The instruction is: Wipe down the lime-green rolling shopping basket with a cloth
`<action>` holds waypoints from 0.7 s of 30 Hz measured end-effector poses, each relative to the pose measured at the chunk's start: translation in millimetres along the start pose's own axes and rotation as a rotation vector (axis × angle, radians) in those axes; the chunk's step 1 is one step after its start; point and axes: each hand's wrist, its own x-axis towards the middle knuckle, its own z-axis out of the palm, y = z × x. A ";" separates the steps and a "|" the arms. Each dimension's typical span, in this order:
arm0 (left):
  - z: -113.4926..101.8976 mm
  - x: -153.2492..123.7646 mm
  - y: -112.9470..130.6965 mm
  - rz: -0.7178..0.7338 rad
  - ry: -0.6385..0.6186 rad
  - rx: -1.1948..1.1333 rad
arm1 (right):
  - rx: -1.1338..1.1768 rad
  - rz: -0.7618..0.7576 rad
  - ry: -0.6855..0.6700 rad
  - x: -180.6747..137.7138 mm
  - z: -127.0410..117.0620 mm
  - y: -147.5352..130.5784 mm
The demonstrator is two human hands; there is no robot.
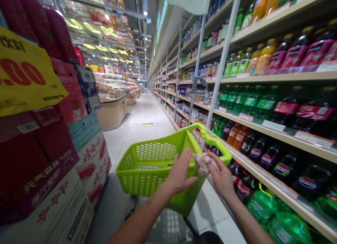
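- my right hand is closed round a crumpled pale cloth, pressed against the near rim of the green basket.
- my left hand is open, fingers spread, holding nothing.
- the cloth lies just right of my left fingertips, almost touching, so both hands are close.
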 end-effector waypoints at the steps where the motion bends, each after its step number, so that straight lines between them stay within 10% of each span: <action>1: -2.3 -9.7 -14.3 -0.088 -0.041 0.051 | -0.116 -0.054 0.090 7.7 -10.6 7.3; 6: 9.0 -51.3 -59.7 -0.368 -0.148 0.215 | -0.632 -0.251 0.103 25.4 -28.0 32.4; 14: 16.7 -53.0 -61.3 -0.346 -0.181 0.250 | -0.600 -0.517 -0.323 -9.0 65.3 15.6; 21: 21.3 -55.6 -56.4 -0.366 -0.089 0.223 | -0.560 -0.310 0.127 36.4 -24.2 16.7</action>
